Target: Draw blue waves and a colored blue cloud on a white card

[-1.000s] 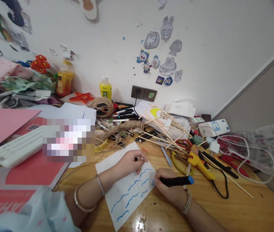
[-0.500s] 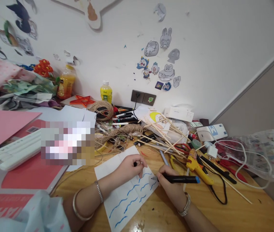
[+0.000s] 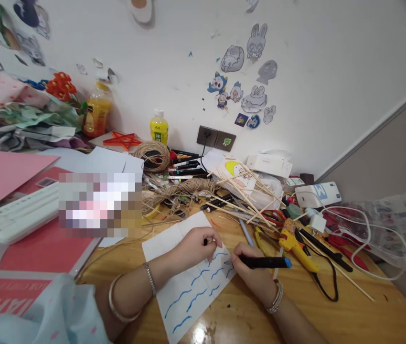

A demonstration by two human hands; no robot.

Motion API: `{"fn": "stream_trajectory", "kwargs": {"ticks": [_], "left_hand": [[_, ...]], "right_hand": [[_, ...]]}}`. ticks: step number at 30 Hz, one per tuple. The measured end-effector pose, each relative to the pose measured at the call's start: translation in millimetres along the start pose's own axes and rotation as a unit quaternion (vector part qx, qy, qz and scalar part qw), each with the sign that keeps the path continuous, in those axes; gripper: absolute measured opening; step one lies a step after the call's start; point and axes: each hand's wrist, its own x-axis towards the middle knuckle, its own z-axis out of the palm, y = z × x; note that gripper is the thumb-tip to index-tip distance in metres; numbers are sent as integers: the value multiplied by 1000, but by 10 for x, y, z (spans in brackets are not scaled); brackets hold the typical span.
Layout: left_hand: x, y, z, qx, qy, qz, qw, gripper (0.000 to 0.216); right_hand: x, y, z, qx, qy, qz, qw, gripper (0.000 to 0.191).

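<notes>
Across the wooden counter (image 3: 353,306), your white paper (image 3: 174,279) is lying aslant before you, blue wavy lines (image 3: 178,300) running over it. Your right grip (image 3: 252,273) is clamping a black marker (image 3: 265,262) by the paper's right edge; I cannot tell whether its tip is touching. Your left grip (image 3: 197,246) is resting over the paper's upper part, closing round a small dark item (image 3: 206,241). Beyond, twine (image 3: 153,155), pens (image 3: 186,170) and thin wooden sticks (image 3: 260,212) are crowding back towards the white wall (image 3: 332,71), where stickers (image 3: 232,59) are clustering above a dark socket plate (image 3: 206,135). Along that wall, an orange drink bottle (image 3: 96,114) and a yellow-green bottle (image 3: 159,128) are standing upright. To your right, a yellow glue gun (image 3: 298,248) is lying near a white charger (image 3: 317,222), and a clear plastic bag (image 3: 396,234) is sprawling farther out. To your left, a pink sheet (image 3: 5,177) and a long white case (image 3: 20,215) are lying beside a blurred patch.
</notes>
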Motion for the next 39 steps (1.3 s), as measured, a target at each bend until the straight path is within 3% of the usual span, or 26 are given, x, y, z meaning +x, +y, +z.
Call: {"fn": "stream_trajectory", "kwargs": {"ticks": [15,22,39], "left_hand": [[6,-5,14,2,-2,3,1000,18],[12,-13,12,6,-5,0,1000,18],[-22,28,14,21,-21,9,1000,18]], "right_hand": [[-9,-35,-18,-29,-20,-24,999,25],[-7,1,-7,-44,16,-22,999,26],[2,-50,-10,-34,23,0,999,23]]}}
